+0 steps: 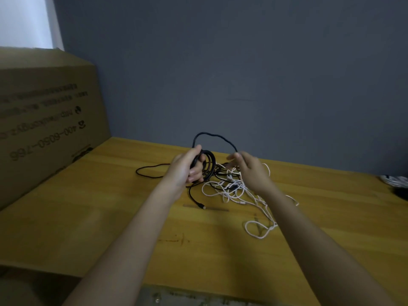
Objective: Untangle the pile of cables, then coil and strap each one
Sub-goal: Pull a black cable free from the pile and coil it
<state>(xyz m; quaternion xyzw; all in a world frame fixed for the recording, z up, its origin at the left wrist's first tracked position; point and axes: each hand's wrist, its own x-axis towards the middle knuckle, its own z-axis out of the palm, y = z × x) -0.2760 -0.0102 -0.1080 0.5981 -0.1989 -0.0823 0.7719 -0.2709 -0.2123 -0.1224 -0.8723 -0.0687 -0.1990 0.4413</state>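
Near the centre of the frame, the left hand (187, 166) grips a black cable (208, 164) that is partly wound into several loops; the fingers are curled round the bundle with the thumb lying over its top. From that bundle one strand of the same cable arches upward and across to the right hand (247, 167), which meets it at the thumb and forefinger. The contact appears to be a pinch, though motion blur prevents confirming it; the remaining fingers are loosely extended. A further run of black cable trails left across the wooden table (88, 217), and a short tail ending in a plug (203, 207) hangs down toward the table just below the left hand. Directly beneath and to the lower right of both hands lies a tangled heap of white cables (234, 193), with some darker strands mixed in, spreading toward the lower right of centre. A large cardboard box (48, 120) with printed text stands on the table at the left of the frame. At the right edge, partly cut off, lie a white bundle and a dark object (397, 184), neither identifiable.
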